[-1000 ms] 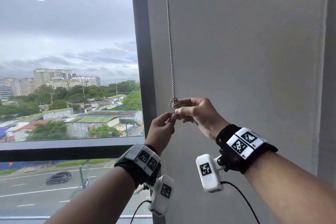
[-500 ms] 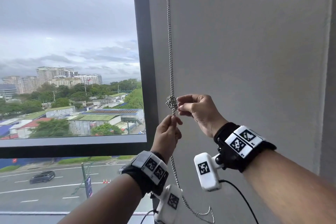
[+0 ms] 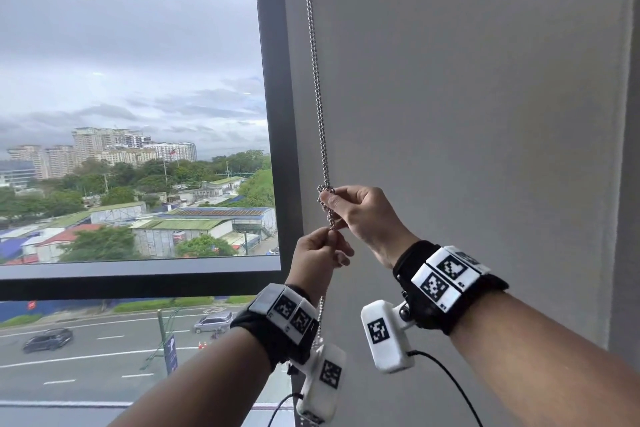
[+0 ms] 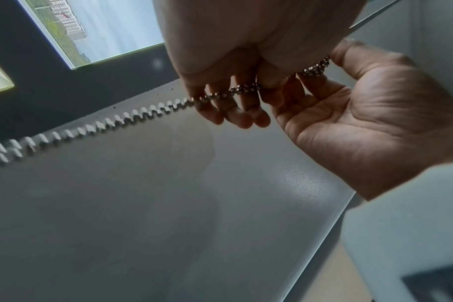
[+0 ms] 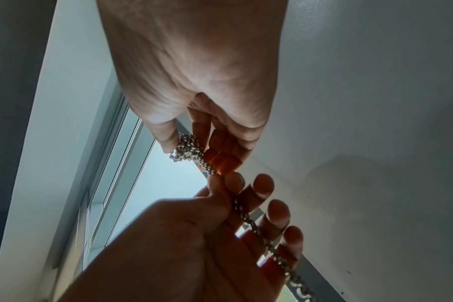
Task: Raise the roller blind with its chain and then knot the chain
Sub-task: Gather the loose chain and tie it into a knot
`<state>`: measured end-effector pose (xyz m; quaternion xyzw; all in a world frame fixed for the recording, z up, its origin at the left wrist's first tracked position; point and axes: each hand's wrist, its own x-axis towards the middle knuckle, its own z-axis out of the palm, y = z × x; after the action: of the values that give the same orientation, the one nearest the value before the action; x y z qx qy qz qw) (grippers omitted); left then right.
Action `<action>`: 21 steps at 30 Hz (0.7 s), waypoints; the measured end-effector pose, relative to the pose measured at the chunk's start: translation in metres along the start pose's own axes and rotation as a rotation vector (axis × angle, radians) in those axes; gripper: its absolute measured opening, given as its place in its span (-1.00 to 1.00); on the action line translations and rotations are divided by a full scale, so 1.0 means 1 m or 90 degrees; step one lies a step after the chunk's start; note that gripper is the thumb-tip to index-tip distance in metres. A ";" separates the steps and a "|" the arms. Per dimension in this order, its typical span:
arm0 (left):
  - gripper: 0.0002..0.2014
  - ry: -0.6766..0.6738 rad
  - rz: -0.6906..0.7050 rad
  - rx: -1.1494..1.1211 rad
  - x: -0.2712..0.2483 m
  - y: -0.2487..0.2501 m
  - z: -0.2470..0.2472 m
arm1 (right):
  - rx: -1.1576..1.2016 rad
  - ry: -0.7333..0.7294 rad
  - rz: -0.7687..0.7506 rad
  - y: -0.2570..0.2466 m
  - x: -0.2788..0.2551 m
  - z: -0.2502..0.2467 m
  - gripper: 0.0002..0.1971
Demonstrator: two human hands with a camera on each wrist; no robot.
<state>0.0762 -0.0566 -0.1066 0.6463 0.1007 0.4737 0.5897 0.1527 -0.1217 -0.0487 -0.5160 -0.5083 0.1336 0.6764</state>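
Observation:
A metal bead chain [image 3: 317, 80] hangs down the grey wall beside the window frame. It ends in a small bunched knot [image 3: 325, 189]. My right hand [image 3: 328, 199] pinches that knot between thumb and fingertips, as the right wrist view shows at the knot [image 5: 186, 149]. Just below, my left hand [image 3: 331, 236] pinches the chain, and its other fingers curl loosely round it [image 5: 259, 228]. The chain runs taut between the two hands [image 4: 246, 87] and drops on past my left wrist [image 3: 320, 315]. The blind itself is out of view.
A dark window frame [image 3: 273, 114] stands just left of the chain, with uncovered glass [image 3: 131, 80] looking out on buildings and a road. The plain grey wall [image 3: 467, 97] fills the right side. Wrist cameras and their cables hang under both forearms.
My left hand has slid a short way down the chain from beside the knot. My right hand has stayed at the knot, which now looks tighter.

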 end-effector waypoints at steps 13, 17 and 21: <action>-0.63 0.010 -0.005 0.055 0.013 -0.010 -0.013 | -0.039 0.023 0.013 0.034 0.002 0.009 -0.93; -0.72 -0.001 0.003 0.089 0.015 -0.017 -0.012 | -0.017 0.061 0.046 0.047 0.008 0.011 -0.94; -0.68 -0.007 -0.013 0.166 0.013 -0.042 -0.019 | -0.055 0.083 0.020 0.064 0.015 0.009 -0.91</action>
<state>0.0872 -0.0230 -0.1388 0.7190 0.1647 0.4466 0.5064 0.1735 -0.0782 -0.0941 -0.5601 -0.4605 0.0879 0.6830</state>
